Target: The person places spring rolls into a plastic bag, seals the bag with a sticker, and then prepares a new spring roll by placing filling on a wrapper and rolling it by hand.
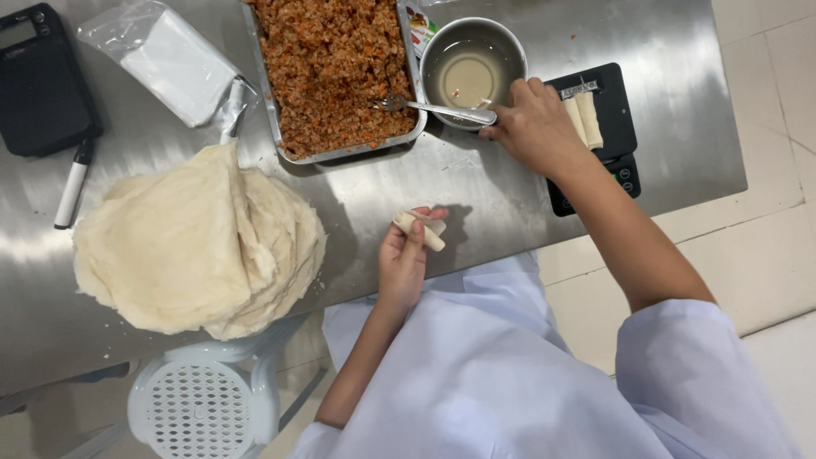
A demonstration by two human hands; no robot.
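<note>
over the steel bench [510, 195] our left hand [402, 263] grips a small pale pastry roll [419, 229], sealing step; our right hand [534, 127] dips bent fingers by the round metal bowl of cloudy liquid [473, 72], wetting comes next.

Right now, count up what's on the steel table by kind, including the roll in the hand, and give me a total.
Finished rolls: 3, with 2 on the scale and 1 in the left hand
Trays of filling: 1
Bowls of liquid: 1
Forks: 1
Wrapper stacks: 1
Black scales: 1
Markers: 1
Total: 9
</note>
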